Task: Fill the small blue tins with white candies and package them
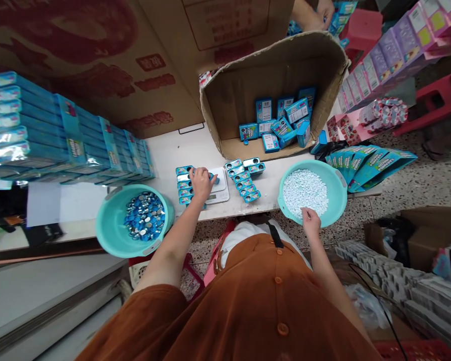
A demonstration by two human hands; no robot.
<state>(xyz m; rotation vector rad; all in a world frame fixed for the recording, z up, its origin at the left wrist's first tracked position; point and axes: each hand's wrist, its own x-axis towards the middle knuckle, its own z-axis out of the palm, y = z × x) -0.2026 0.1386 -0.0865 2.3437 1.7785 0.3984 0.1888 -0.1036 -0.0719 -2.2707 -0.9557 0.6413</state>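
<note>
My left hand (202, 184) is closed over a white digital scale (222, 193), its fingertips on a small blue item (214, 178) whose kind I cannot make out. Just left of it, a column of blue candy boxes (185, 184) with round holes stands on the table. More such boxes (244, 183) stand to the scale's right. My right hand (311, 220) is at the near rim of a turquoise basin (337, 203), fingers pinched together over small white candies (306, 193). Whether a candy is between the fingers is hidden.
Another turquoise basin (107, 225) at left holds blue and silver round pieces (145, 216). Behind the scale, an open cardboard carton (240, 85) contains several blue boxes (283, 125). Wrapped blue packs (41, 125) are stacked far left. Another person's hand (325, 11) shows beyond the carton.
</note>
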